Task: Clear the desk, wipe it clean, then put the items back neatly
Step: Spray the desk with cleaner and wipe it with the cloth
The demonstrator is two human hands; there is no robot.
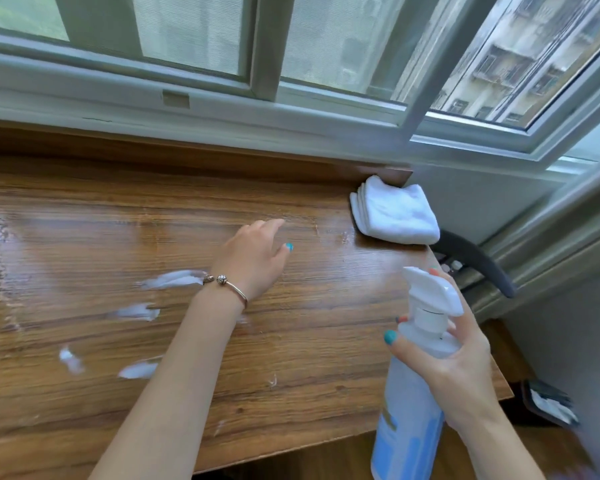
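Only right hand (pixel 454 362) grips unreadable-labelled spray bottle (pixel 413 403).

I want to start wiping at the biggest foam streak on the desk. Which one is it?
The foam streak beside the left wrist's bracelet: longest, and farthest from the person among the white patches.

A window (pixel 291 46) with pale green frames spans the scene from nine o'clock round to two o'clock, its sill running along the far side. Through the pane at one o'clock a weathered apartment building (pixel 520 57) shows. At three o'clock a dark curved chair armrest (pixel 478 261) juts out. At four o'clock a dark tray-like object (pixel 551 403) lies low, blurred.
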